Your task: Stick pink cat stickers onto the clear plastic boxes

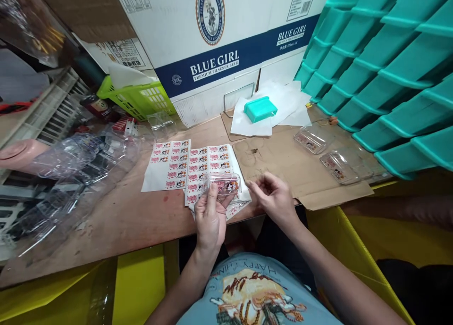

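Note:
My left hand (211, 216) grips a small clear plastic box (226, 183), thumb on its near side. A pink and orange cartoon sticker shows on or through the box. To the right, apart from the box, my right hand (274, 197) has thumb and forefinger pinched together; whatever may be between them is too small to make out. Under and behind the box lies a sheet of pink cartoon stickers (198, 167). Another sticker sheet (170, 164), with some stickers gone from its lower left, lies to its left.
Two stickered clear boxes (339, 167) lie on cardboard at the right. A teal tray (261, 109) rests on white paper. Teal bins (389, 75) are stacked at right, before a large beer carton (226, 42). Clear plastic packaging (85, 160) and a green basket (138, 98) crowd the left.

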{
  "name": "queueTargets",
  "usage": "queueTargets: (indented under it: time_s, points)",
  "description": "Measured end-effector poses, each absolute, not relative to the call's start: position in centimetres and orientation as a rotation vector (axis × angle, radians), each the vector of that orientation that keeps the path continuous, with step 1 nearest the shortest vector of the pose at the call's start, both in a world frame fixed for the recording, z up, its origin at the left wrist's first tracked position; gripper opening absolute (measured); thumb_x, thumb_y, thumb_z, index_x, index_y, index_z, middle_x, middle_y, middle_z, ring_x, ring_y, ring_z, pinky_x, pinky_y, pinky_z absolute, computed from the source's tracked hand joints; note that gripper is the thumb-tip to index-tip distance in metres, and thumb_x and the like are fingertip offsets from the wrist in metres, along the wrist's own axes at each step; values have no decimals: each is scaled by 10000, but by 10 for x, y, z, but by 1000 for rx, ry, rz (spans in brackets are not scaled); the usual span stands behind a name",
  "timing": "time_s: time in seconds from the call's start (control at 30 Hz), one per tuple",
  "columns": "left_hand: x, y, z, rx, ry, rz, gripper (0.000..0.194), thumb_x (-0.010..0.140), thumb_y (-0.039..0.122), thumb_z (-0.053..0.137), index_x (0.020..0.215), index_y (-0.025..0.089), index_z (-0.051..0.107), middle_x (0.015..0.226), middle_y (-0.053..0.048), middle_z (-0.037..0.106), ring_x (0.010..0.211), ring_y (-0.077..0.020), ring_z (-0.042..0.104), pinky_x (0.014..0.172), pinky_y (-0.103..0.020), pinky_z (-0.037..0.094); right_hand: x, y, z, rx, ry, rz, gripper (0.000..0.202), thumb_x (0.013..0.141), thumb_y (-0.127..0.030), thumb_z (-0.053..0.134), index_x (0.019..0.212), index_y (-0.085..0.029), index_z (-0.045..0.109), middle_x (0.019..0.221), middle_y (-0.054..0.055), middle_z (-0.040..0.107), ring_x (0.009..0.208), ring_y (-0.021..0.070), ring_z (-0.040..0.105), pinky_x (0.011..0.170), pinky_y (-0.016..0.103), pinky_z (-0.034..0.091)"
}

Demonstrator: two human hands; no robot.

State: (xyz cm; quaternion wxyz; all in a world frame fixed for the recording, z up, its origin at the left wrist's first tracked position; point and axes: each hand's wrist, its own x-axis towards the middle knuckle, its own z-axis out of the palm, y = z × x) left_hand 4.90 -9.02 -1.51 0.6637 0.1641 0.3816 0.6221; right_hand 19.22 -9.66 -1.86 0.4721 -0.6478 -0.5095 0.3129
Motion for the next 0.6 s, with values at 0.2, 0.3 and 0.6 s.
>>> queueTargets:
  time_s: [0.2,0.3,0.6]
  points:
    - [64,-101,-2,411,755,1305,156,782,298,764,877,175,760,945,-58,769,861,-150,718,843,-260,566,170,-99,-15,-1353,-1310,765,517,877,-407,636,1339,-235,480,1187,84,627,1011,219,621,859,326,504]
    - [73,-99,2,425,762,1273,164,749,253,792,893,180,756,965,-58,770,871,-158,723,835,-260,568,159,-100,-23,-1279,-1153,713,306,969,-401,488,1223,-243,551,1090,58,637,970,196,630,869,324,504]
    - [67,-82,9,853,832,1185,459,858,500,630,1189,185,673,1274,-142,657,1159,-271,637,965,-410,527,275,-85,-7,-1679,-1441,-20,449,953,-463,489,1318,-206,535,1213,150,581,1099,277,598,945,423,502]
